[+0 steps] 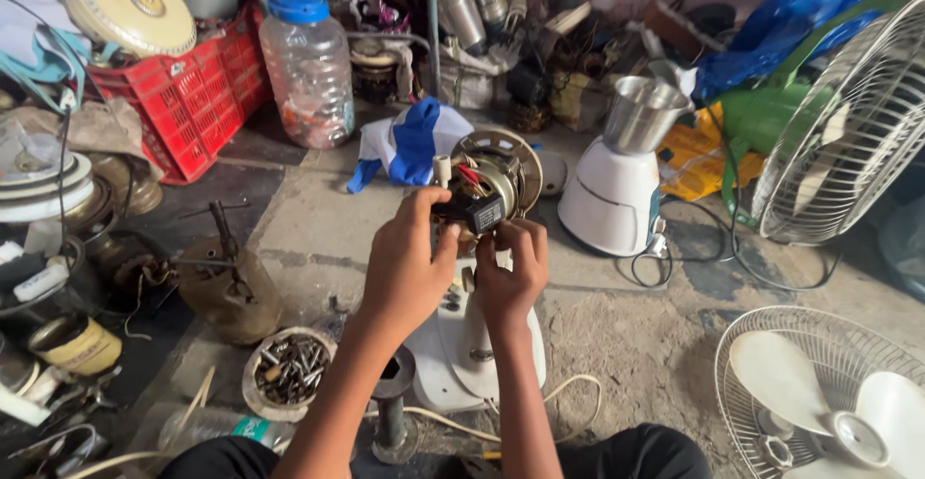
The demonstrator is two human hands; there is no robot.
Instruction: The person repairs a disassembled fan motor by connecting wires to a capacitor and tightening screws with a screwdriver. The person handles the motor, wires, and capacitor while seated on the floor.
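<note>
Fan motor (pixel 487 190), a round metal unit with copper windings, red wires and a black block on its near face, sits atop a white plastic fan stand (pixel 462 344) that lies on the concrete floor. Its shaft axis runs roughly away from the person, the disc-shaped back plate facing the far wall and the wired face turned toward the camera. Left hand (pixel 405 262) grips the motor's left side, thumb curled up onto the black block, fingers wrapped behind it out of sight. Right hand (pixel 511 272) presses against the motor's lower right, fingers bent and close together on the housing. Right of the motor stands a white mixer base with a steel jar (pixel 621 175). Left of it, farther back, stands a clear plastic jar with a blue lid (pixel 308 65). Below-left of the motor lies a round tin of screws (pixel 289 368).
</note>
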